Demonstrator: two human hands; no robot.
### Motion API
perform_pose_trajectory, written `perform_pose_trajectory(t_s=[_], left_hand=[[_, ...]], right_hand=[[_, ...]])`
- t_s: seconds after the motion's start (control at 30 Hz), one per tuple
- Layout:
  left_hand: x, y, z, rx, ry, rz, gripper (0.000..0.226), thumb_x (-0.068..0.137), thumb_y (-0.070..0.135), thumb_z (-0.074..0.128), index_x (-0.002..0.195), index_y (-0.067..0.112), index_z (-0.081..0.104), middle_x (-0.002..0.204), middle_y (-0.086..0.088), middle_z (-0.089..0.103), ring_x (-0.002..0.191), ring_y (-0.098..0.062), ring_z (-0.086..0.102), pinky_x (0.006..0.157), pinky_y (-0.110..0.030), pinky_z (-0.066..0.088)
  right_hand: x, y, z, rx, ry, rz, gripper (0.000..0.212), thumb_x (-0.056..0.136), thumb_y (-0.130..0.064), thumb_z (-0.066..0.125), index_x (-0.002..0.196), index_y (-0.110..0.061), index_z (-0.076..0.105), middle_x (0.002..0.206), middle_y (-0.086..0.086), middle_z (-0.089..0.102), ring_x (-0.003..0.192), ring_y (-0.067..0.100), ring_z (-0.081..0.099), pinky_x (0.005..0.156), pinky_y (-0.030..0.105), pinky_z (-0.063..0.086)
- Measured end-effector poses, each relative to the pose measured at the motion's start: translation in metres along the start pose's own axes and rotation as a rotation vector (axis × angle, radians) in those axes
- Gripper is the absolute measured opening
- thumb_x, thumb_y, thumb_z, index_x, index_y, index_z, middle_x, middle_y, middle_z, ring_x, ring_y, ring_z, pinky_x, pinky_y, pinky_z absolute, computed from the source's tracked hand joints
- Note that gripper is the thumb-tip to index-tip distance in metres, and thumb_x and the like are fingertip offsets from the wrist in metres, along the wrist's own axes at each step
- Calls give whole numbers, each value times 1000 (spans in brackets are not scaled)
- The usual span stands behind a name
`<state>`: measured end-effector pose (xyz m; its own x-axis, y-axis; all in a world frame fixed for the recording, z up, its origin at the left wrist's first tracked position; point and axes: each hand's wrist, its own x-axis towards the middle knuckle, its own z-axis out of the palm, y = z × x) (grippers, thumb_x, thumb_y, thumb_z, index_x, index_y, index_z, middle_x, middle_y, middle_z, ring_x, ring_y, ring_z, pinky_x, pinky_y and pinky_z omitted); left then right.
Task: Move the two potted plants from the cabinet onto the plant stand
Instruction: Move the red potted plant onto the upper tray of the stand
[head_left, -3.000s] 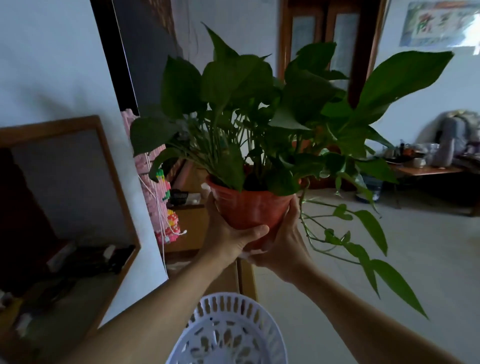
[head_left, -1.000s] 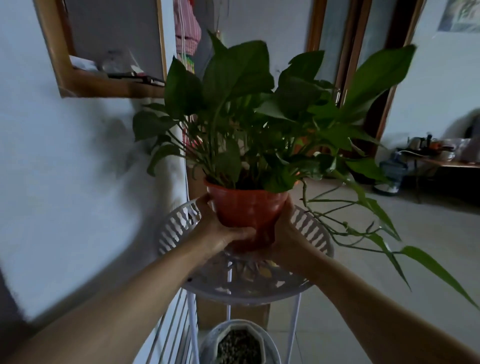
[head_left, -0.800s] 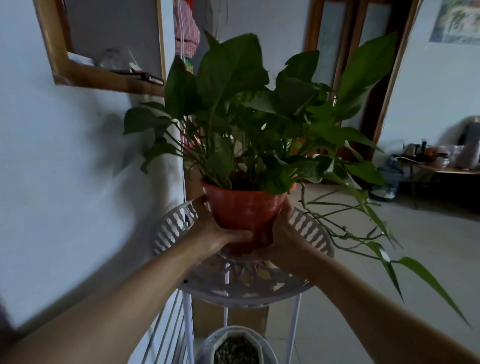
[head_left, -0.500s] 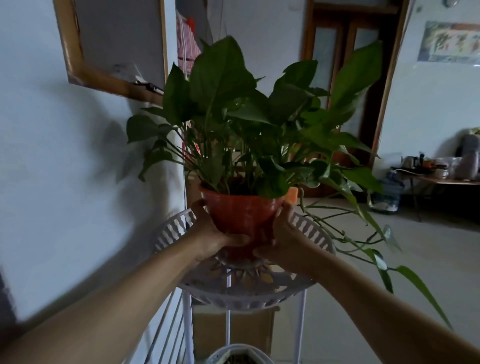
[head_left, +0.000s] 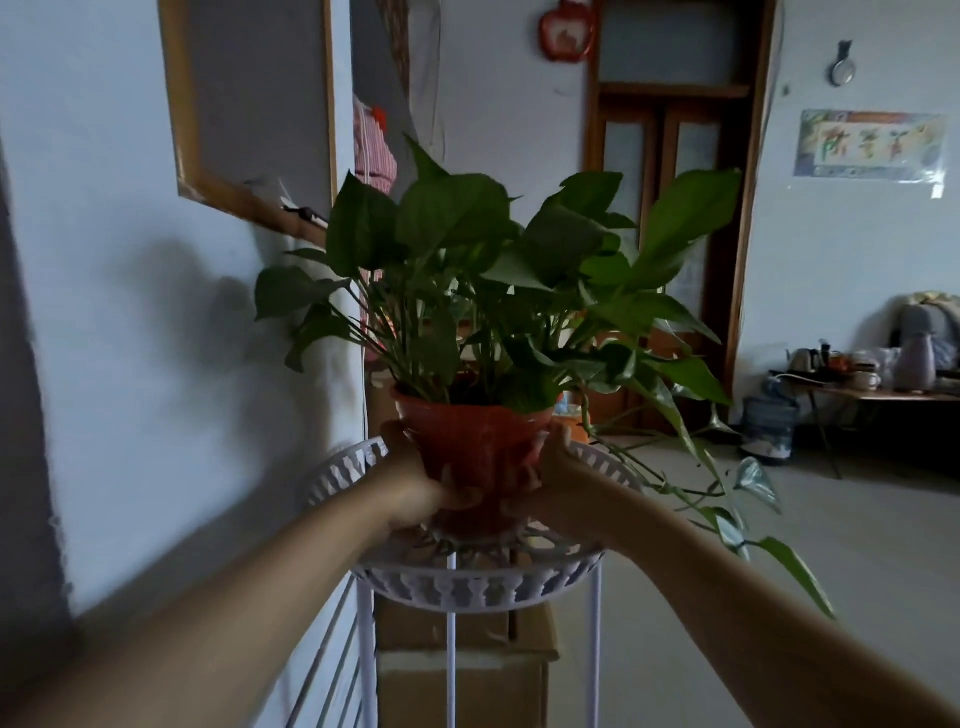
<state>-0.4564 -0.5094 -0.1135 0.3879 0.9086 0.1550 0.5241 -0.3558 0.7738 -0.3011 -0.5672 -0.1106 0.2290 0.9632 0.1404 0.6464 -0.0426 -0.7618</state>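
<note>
A leafy green plant in an orange-red plastic pot sits low inside the round white lattice tray on top of the plant stand. My left hand wraps the pot's left side and my right hand wraps its right side. Long vines trail off to the right over the tray's rim. The pot's bottom is hidden by my hands, so I cannot tell if it touches the tray. A second potted plant is not in view.
A cardboard box stands behind the stand's thin white legs. The white wall with a wood-framed recess is close on the left. A wooden door is behind, and a low table with kettles stands at the far right.
Both hands have brought the pot down from chest height, over the stand, into the top tray. The view has tilted up, so the lower tier pot has dropped out of sight.
</note>
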Motion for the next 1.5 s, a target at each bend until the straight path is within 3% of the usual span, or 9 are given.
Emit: perform_pose_trajectory(t_s=[0.13, 0.27, 0.43, 0.57, 0.8, 0.93, 1.23, 1.37, 1.5], left_hand=[[-10, 7, 7, 167, 44, 28, 49, 85, 19, 64, 129, 6, 49, 110, -13, 62, 104, -27, 59, 79, -30, 48], [-4, -1, 10, 167, 91, 47, 71, 83, 27, 65, 142, 4, 32, 132, -12, 54, 108, -23, 56, 67, -17, 40], [0, 0, 15, 171, 163, 52, 95, 84, 30, 66, 145, -2, 0, 138, -19, 50, 118, -32, 56, 75, -27, 44], [-5, 6, 15, 256, 125, 47, 99, 87, 34, 61, 146, -1, -10, 140, -19, 49, 121, -33, 54, 88, -30, 44], [2, -6, 13, 258, 98, 33, 69, 80, 45, 63, 133, 4, 46, 127, -13, 60, 112, -25, 58, 74, -22, 35], [-2, -4, 14, 309, 77, 35, 65, 86, 42, 57, 137, 4, 43, 130, -15, 58, 114, -26, 57, 75, -22, 34], [-12, 7, 14, 211, 50, 8, 50, 89, 29, 57, 131, 2, 48, 107, -13, 64, 114, -33, 58, 75, -25, 37], [-14, 7, 11, 151, 57, -34, 92, 84, 31, 65, 149, 6, 6, 140, -15, 48, 122, -33, 52, 97, -33, 42], [-12, 5, 7, 153, -28, -92, 81, 78, 45, 66, 138, -1, 36, 125, -19, 62, 111, -32, 60, 93, -38, 47]], right_hand=[[-10, -7, -1, -4, -20, -14, 85, 83, -7, 64, 148, -11, 8, 142, 17, 44, 125, 32, 51, 94, 33, 45], [-10, -13, 7, 46, -19, 60, 108, 71, -6, 76, 147, -13, -1, 143, 12, 33, 134, 29, 37, 112, 34, 36], [-12, -7, 5, 75, -58, 99, 68, 76, 3, 66, 131, -4, 26, 84, 0, 45, 109, 26, 54, 97, 35, 50], [-2, -3, 11, 150, 2, 77, 103, 69, 1, 73, 144, -10, 3, 128, 16, 41, 118, 28, 47, 87, 32, 49], [-9, -3, 10, 152, -9, 53, 94, 75, 3, 68, 142, -6, 3, 121, 17, 47, 110, 26, 51, 91, 34, 48], [-10, -5, 8, 135, -2, 59, 92, 75, 6, 66, 141, -6, 3, 93, 4, 45, 90, 18, 52, 75, 26, 51], [-5, -9, 10, 86, 23, 107, 106, 76, -1, 70, 146, -9, -10, 141, 21, 35, 125, 30, 43, 106, 37, 41], [-6, -6, 10, 3, 95, 138, 91, 76, -16, 71, 142, -14, 9, 132, 18, 45, 114, 26, 49, 101, 37, 45], [-15, -8, 5, -245, 79, 53, 83, 81, -22, 66, 143, -9, 13, 136, 14, 41, 111, 24, 50, 90, 31, 44]])
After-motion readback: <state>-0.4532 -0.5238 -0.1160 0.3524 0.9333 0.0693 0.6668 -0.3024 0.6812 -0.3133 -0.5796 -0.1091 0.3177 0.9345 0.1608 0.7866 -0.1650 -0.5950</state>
